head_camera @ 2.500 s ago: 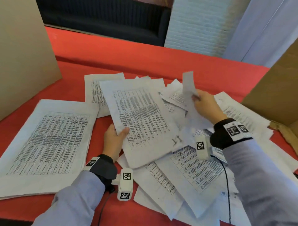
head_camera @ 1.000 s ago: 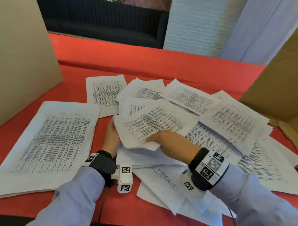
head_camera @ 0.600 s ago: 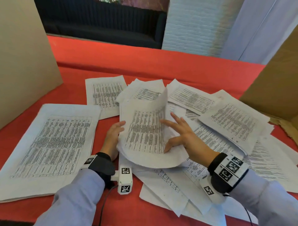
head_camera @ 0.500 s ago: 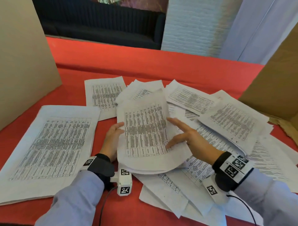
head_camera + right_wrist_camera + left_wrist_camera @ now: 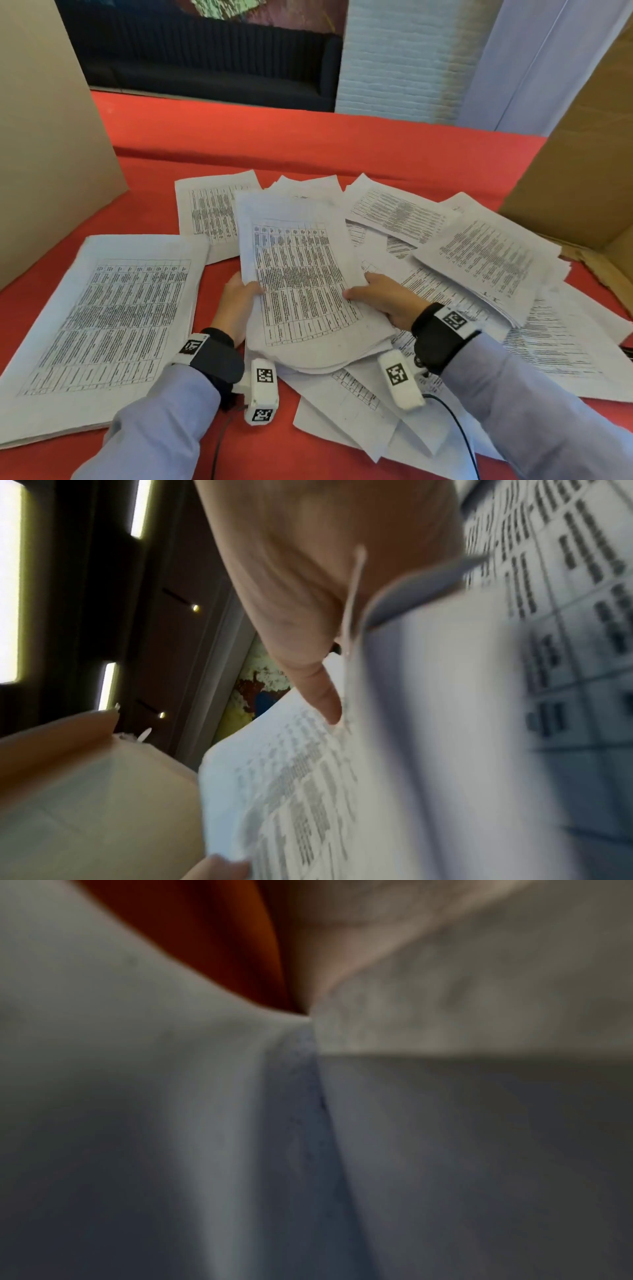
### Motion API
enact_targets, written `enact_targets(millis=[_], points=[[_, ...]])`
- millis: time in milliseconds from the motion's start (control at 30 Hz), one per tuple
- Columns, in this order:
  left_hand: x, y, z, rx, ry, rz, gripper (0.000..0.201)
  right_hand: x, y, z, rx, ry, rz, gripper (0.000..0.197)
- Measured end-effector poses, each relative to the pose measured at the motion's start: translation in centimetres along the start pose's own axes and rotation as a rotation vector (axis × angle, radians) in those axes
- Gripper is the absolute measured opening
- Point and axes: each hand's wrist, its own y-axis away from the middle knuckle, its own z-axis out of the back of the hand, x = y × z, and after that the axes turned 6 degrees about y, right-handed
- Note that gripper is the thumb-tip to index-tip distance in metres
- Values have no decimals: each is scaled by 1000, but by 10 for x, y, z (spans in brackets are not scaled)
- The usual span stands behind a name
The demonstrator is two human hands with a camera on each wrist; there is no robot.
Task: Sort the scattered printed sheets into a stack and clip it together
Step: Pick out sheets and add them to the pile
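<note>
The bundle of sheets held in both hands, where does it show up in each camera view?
Head: held bundle at centre, between left hand and right hand.
Left wrist: blurred paper only; cannot tell.
Right wrist: fills the right half, thumb on top.
Shared landmark: right hand.

small sheaf of printed sheets (image 5: 301, 284) lifted, neat stack (image 5: 102, 325) left, loose sheets (image 5: 479, 274) right

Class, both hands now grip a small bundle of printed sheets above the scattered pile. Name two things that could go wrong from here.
1. The bundle, held at its side edges by the left hand and right hand, sags at its near end; loose sheets might slip out.
2. Its near edge overlaps the scattered sheets beneath, so lifting may drag some toward the table edge.
No clip is visible, so clipping may stall.
</note>
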Motion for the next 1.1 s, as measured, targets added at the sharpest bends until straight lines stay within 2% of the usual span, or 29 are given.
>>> enact_targets(millis=[67,133,233,267,333,400,500,567,600,667,700,733,800,833,867,933,1000,1067,1100], points=[[-14,2,-4,-105,-35,-137,36,8,3,1,-47,-10,124,37],[-35,7,-13,-203,-2,-305,31,23,12,7,-100,12,297,44],[-82,22,-33,-164,173,-565,20,56,35,12,-191,-11,505,45],[-88,17,-35,-161,205,-630,29,67,41,14,-228,-31,548,43],[-92,4,-37,-96,174,-641,53,84,53,17,-280,-46,628,45],[-94,2,-35,-31,12,-592,70,87,58,19,-312,-59,668,51],[-93,-1,-32,86,103,-558,77,70,52,18,-312,-121,606,51],[-77,-1,-31,176,-22,-416,70,55,44,13,-294,-148,520,60],[-50,-10,-23,168,-132,-324,59,50,41,10,-296,-164,504,66],[-24,-7,-26,97,-341,-226,43,49,39,3,-322,-209,558,60],[-27,1,-33,79,-321,-212,38,54,39,2,-340,-237,589,54],[-40,7,-41,79,-232,-263,41,60,40,1,-352,-280,610,48],[-77,24,-53,88,-49,-454,63,68,40,1,-342,-396,651,42],[-89,27,-55,85,-2,-524,66,68,39,1,-330,-416,669,40],[-91,24,-55,79,14,-531,66,66,37,1,-312,-394,675,37],[-82,21,-50,126,-81,-428,69,51,29,1,-252,-206,584,35],[-63,14,-41,146,-240,-312,52,29,19,0,-227,175,378,33],[-57,8,-32,13,-256,-303,53,13,14,-1,-284,509,185,26],[-57,5,-27,-52,-218,-310,52,9,14,-1,-290,588,136,29]])
